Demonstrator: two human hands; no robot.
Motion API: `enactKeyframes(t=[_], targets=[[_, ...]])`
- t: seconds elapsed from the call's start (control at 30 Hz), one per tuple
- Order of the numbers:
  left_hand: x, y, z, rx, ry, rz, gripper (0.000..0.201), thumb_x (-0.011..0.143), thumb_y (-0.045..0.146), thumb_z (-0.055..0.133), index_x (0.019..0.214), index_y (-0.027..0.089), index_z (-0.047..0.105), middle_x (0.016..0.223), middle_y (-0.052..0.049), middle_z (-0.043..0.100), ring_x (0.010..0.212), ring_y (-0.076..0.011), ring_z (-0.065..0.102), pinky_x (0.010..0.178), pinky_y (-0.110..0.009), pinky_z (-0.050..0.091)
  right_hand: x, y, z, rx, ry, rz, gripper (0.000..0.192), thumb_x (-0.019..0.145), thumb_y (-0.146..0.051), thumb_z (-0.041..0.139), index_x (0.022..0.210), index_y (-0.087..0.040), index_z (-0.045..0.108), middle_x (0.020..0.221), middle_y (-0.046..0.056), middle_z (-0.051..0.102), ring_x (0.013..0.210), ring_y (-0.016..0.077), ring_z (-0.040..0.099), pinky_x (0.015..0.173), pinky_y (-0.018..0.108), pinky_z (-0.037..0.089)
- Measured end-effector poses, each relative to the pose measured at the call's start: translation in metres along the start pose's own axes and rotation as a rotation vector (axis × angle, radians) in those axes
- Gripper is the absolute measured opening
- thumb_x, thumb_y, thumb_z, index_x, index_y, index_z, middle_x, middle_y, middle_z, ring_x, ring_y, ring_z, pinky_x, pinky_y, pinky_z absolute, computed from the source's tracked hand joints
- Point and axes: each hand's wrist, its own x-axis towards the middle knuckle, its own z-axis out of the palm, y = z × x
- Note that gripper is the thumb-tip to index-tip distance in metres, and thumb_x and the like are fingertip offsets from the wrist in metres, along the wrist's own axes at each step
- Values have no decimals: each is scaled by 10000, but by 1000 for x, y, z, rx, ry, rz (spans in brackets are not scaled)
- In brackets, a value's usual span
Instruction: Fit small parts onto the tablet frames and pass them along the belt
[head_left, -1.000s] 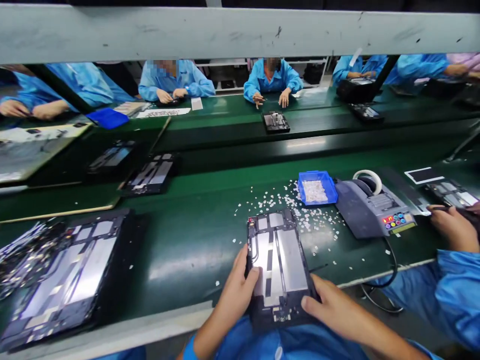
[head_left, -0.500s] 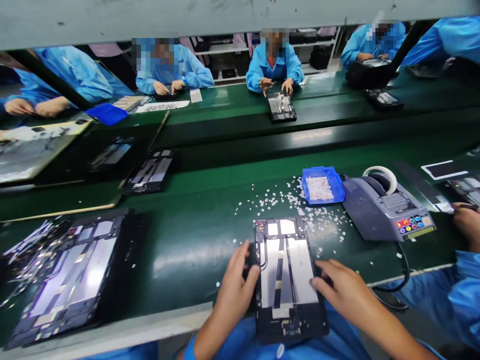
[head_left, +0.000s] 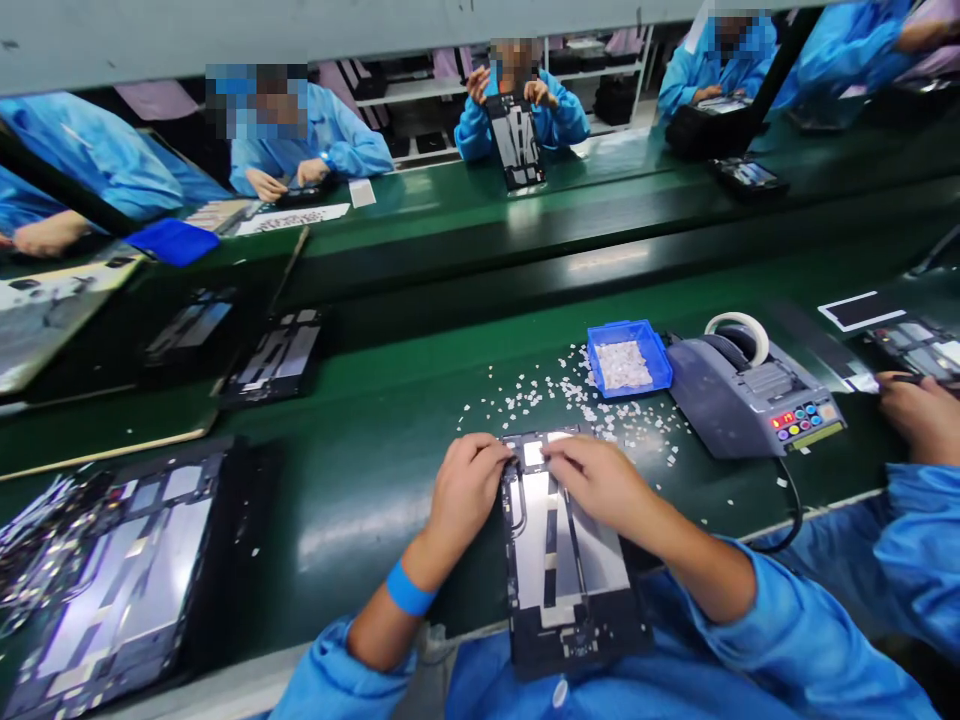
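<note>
An opened tablet back (head_left: pixel 559 560), black frame with silver plates inside, lies on the green belt (head_left: pixel 375 470) in front of me, its near end hanging over the edge toward my lap. My left hand (head_left: pixel 466 490) rests on its upper left corner. My right hand (head_left: pixel 596 480) lies across its top, fingertips pressed on the upper middle. Whether the fingers pinch a small piece I cannot tell.
Small white scraps (head_left: pixel 570 400) litter the belt beyond the tablet. A blue tray (head_left: pixel 628 357) of white pieces and a grey tape dispenser (head_left: pixel 750 395) stand at right. Another tablet back (head_left: pixel 120 580) lies at left. A co-worker's hand (head_left: pixel 919 415) is at far right; other people sit across.
Both my hands moved up from the tablet's lower sides to its top end. The worker across lifted a tablet upright.
</note>
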Motion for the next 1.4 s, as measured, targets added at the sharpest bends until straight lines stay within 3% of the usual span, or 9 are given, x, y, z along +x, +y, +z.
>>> enactKeyframes(t=[0.17, 0.4, 0.53, 0.63, 0.83, 1.1, 1.2, 1.3, 1.4], targets=[[1, 2, 6, -204, 95, -64, 195, 949, 196, 551, 928, 248, 737, 975, -48, 665, 933, -200, 632, 843, -332, 520, 46, 3, 26, 261, -176, 27, 192, 917, -170, 590, 1032, -190, 743, 971, 35, 764, 856, 166, 692, 779, 275, 516], [-15, 17, 13, -386, 113, -390, 220, 934, 288, 588, 1088, 217, 728, 993, -48, 745, 836, -179, 669, 743, -289, 521, 42, 10, 37, 382, -85, 168, 67, 862, -199, 641, 905, -189, 692, 788, -20, 712, 699, 124, 637, 631, 220, 465], [-12, 24, 13, -406, 101, -469, 164, 883, 304, 640, 948, 213, 760, 849, -21, 748, 729, -169, 648, 684, -278, 498, 37, 8, 38, 342, -48, 120, 94, 889, -202, 636, 961, -208, 697, 854, -7, 739, 770, 143, 672, 702, 244, 494], [-10, 26, 13, -440, 108, -511, 162, 890, 315, 638, 911, 215, 763, 829, -17, 757, 731, -172, 661, 676, -277, 493, 31, 7, 42, 93, 67, -8, 80, 928, -198, 623, 945, -220, 698, 901, 22, 742, 851, 173, 674, 782, 278, 494], [-17, 24, 11, -347, 108, -422, 108, 887, 273, 671, 862, 223, 764, 817, -15, 754, 754, -185, 668, 699, -294, 492, 23, 9, 41, -125, 54, -172, 166, 974, -172, 580, 1029, -216, 731, 1002, 59, 771, 941, 193, 700, 864, 292, 495], [-19, 33, 5, -105, 120, -123, 156, 948, 255, 623, 883, 231, 763, 897, -53, 778, 845, -229, 664, 797, -360, 470, 22, -2, 43, -145, 47, -20, 112, 890, -141, 625, 849, -209, 704, 837, 20, 762, 781, 167, 698, 717, 248, 452], [-16, 33, 5, -234, 99, -266, 125, 908, 264, 645, 857, 230, 754, 861, -42, 761, 835, -221, 661, 781, -343, 469, 27, 0, 27, -160, 106, 10, 117, 846, -120, 617, 792, -207, 672, 781, 3, 737, 733, 155, 674, 679, 239, 425], [-11, 27, 7, -531, 52, -535, 82, 836, 285, 673, 825, 212, 709, 754, -11, 697, 706, -183, 621, 654, -287, 452, 39, 18, -20, -299, 256, 101, 115, 887, -176, 587, 817, -205, 673, 806, 20, 733, 740, 171, 663, 678, 255, 413], [-7, 18, 10, -802, 53, -669, 124, 759, 298, 724, 775, 199, 651, 716, 12, 653, 663, -151, 589, 625, -253, 440, 48, 43, -72, -625, 402, 301, 160, 930, -244, 569, 838, -178, 682, 812, 87, 723, 742, 226, 647, 669, 302, 389]])
